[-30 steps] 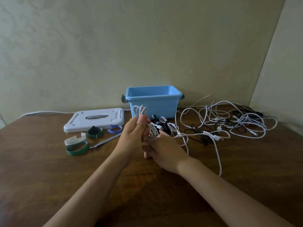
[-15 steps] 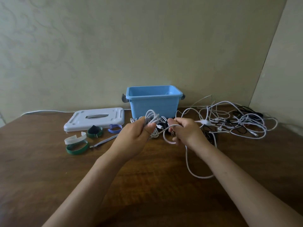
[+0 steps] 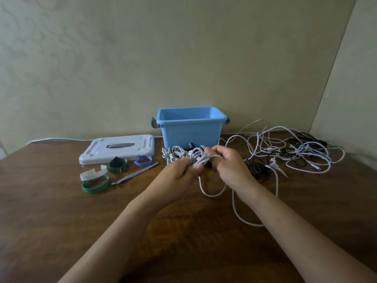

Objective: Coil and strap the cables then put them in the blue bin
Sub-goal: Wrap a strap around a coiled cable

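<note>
My left hand (image 3: 179, 176) grips a small coil of white cable (image 3: 199, 158) in front of the blue bin (image 3: 190, 129). My right hand (image 3: 230, 166) pinches the same cable at the coil's right side, and its loose tail (image 3: 234, 205) loops down over the table below both wrists. A strapped bundle of white cable (image 3: 173, 154) with a green strap lies just left of the coil. A tangle of white and black cables (image 3: 289, 152) spreads over the table to the right.
The bin's white lid (image 3: 118, 148) lies flat at the left. Before it lie a green strap (image 3: 95, 185), a white strap (image 3: 92, 173), a dark green strap (image 3: 118, 164), a purple strap (image 3: 143, 160) and a grey flat strap (image 3: 135, 173). Walls close the back and right.
My right hand has come back to the coil and laid another loop of white cable on it. The loose tail on the table has grown shorter and shifted.
</note>
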